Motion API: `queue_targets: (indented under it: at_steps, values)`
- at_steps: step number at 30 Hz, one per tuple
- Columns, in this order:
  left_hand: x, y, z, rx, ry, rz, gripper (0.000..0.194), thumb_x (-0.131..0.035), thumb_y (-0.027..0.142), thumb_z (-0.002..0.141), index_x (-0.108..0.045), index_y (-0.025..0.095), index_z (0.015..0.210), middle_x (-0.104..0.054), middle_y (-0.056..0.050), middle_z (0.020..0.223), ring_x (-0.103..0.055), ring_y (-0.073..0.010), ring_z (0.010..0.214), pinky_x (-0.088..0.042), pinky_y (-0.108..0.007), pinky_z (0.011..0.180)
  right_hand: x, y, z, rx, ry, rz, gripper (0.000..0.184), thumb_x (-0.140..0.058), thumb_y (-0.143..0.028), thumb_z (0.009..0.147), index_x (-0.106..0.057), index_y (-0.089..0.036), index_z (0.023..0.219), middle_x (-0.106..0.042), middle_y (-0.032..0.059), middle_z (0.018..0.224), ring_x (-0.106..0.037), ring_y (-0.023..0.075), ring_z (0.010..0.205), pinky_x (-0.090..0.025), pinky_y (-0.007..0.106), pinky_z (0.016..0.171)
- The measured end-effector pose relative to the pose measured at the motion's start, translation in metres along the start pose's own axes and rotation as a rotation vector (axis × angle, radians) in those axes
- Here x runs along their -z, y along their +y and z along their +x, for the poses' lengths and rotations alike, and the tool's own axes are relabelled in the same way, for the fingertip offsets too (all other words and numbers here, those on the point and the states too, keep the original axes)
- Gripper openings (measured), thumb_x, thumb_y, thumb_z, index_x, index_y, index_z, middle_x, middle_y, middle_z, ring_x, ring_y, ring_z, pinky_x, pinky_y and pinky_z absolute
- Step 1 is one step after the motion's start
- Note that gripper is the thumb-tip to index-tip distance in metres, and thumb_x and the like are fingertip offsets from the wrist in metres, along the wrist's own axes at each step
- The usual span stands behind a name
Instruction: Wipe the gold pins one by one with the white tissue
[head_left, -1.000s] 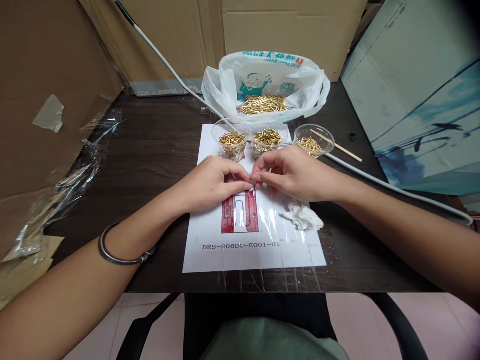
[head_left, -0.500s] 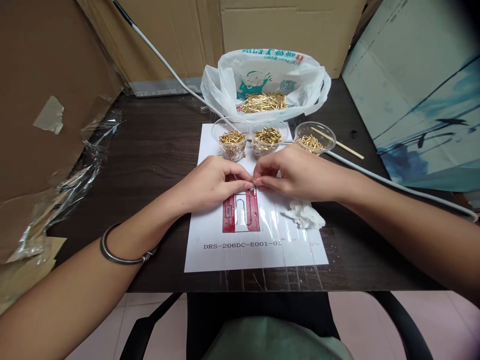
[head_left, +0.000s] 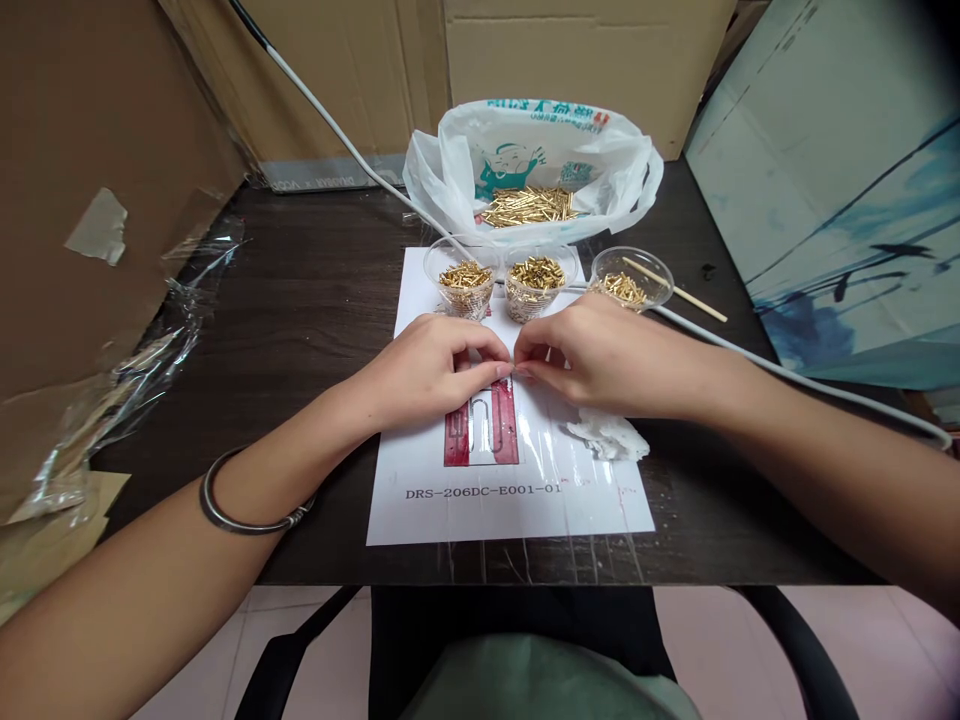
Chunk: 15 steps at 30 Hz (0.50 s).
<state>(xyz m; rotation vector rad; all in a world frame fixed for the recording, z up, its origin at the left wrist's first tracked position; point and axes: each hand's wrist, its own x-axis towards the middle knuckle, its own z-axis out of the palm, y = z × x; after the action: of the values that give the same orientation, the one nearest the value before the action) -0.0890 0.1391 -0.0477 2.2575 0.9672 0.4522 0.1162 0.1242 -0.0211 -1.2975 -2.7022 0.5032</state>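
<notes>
Pinching almost closed with left hand (head_left: 424,370) and right hand (head_left: 589,355), nearly tip to tip; cannot tell of any piece held between. Having red panel (head_left: 508,430) toward 7 o'clock from the pinch, and facing 3 cups (head_left: 531,302) of gold pins (head_left: 540,270), from 11 to 2 o'clock.

By one camera, worn on the person's head, the dark table (head_left: 300,270) was viewed from its near side, closely, forward and downward; the cardboard (head_left: 585,60) behind was also included.
</notes>
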Motion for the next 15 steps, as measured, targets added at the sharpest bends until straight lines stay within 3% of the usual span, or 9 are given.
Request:
queue_targets:
  at_steps: [10,15]
  values:
    - [-0.0012,-0.0072,-0.0002,-0.044,0.024,-0.056,0.017,-0.062,0.028,0.089,-0.075,0.018,0.088,-0.070,0.001,0.074,-0.057,-0.0085,0.065,-0.040,-0.022,0.060,-0.0064,-0.0013,0.0010,-0.055,0.154,0.174,0.015,-0.056,-0.020,0.086,-0.070,-0.017,0.083,-0.069,0.0005,0.073,-0.057,0.0106,0.064,-0.037,0.026,0.061]
    - [-0.0007,-0.0071,-0.0004,0.005,0.012,-0.084,0.015,-0.064,0.027,0.087,-0.076,0.018,0.089,-0.072,0.002,0.076,-0.059,-0.0091,0.065,-0.041,-0.022,0.060,-0.0075,-0.0002,0.0029,-0.081,0.157,0.266,0.013,-0.056,-0.018,0.085,-0.069,-0.017,0.081,-0.069,-0.0001,0.073,-0.058,0.0104,0.064,-0.039,0.026,0.062]
